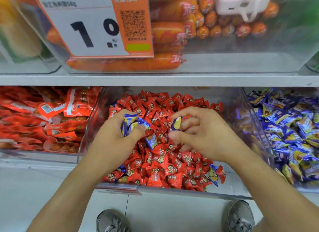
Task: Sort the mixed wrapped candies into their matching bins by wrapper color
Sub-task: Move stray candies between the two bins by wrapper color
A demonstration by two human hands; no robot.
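Grey shoes below bin front edge. Left hand clutching blue candies, right hand pinching another, over red bin; likely strays for blue bin at right

both hands are over the middle clear bin, which is heaped with red candies. the left hand grips a small bunch of blue-and-yellow candies, fingers curled round them. the right hand pinches a single blue-and-yellow candy at its fingertips. one more blue candy lies on the red heap between the hands, and another blue wrapper sits near the front edge. to the right, a bin of blue candies. to the left, red snack packets. above, orange sausages behind a price tag. grey shoes below.
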